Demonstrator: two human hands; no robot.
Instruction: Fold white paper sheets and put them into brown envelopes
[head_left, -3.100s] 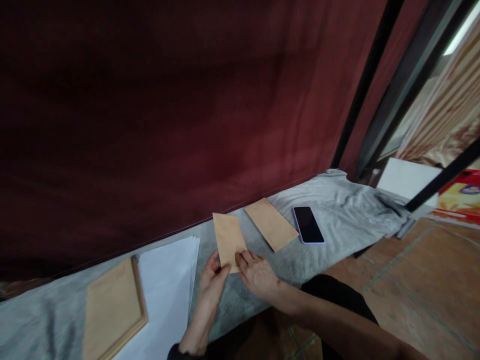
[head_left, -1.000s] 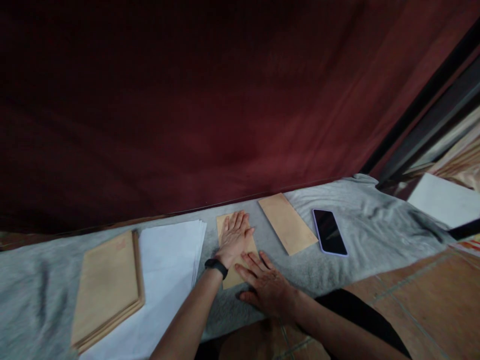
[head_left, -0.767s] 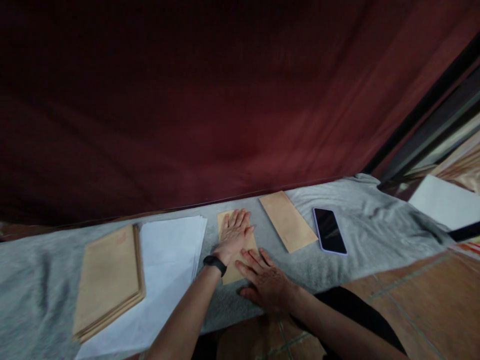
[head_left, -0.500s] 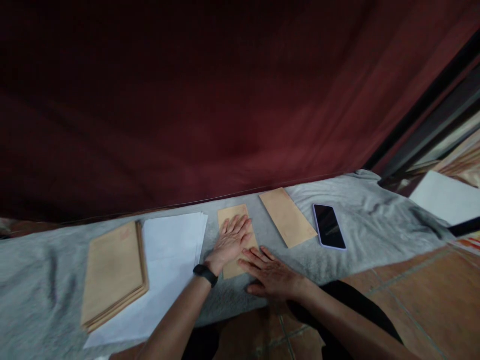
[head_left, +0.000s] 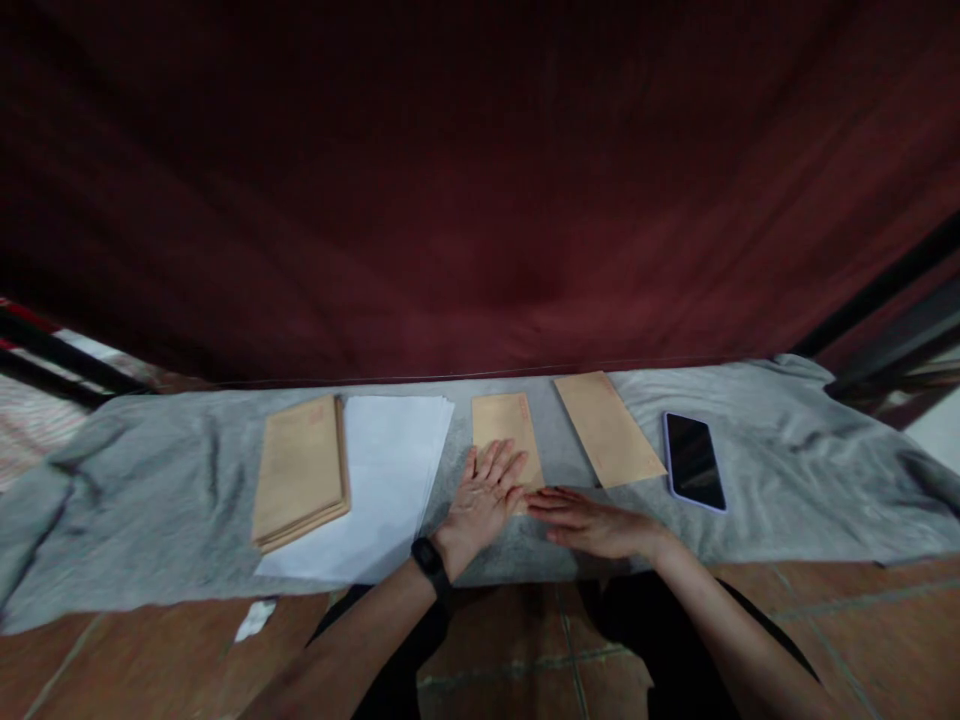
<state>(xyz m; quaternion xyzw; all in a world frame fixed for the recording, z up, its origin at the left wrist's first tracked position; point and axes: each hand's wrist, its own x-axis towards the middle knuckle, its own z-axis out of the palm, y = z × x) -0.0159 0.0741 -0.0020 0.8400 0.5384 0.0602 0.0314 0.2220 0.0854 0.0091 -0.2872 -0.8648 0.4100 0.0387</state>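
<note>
A brown paper envelope (head_left: pixel 501 414) lies flat on the grey cloth, its long side pointing away from me. My left hand (head_left: pixel 484 492), with a black band on the wrist, rests on its lower part, fingers stretched out. My right hand (head_left: pixel 589 522) is at the envelope's lower right edge, fingers extended and close together, the tips near my left thumb. Neither hand grasps anything. To the right, a second brown envelope (head_left: pixel 611 430) lies at a slant. The lower end of the first envelope is partly hidden by my hands.
Left of my hands, a stack of brown envelopes (head_left: pixel 300 470) sits on white paper sheets (head_left: pixel 390 470). A phone (head_left: pixel 694 460) lies at the right. Grey cloth (head_left: pixel 165 480) covers the surface before a dark red curtain (head_left: pixel 480 220). A white scrap (head_left: pixel 256 620) is on the tiled floor.
The camera view has turned, shifting the scene rightward. My left hand has slid down the envelope towards me, uncovering its upper part. My right hand has turned, its fingers now closer together.
</note>
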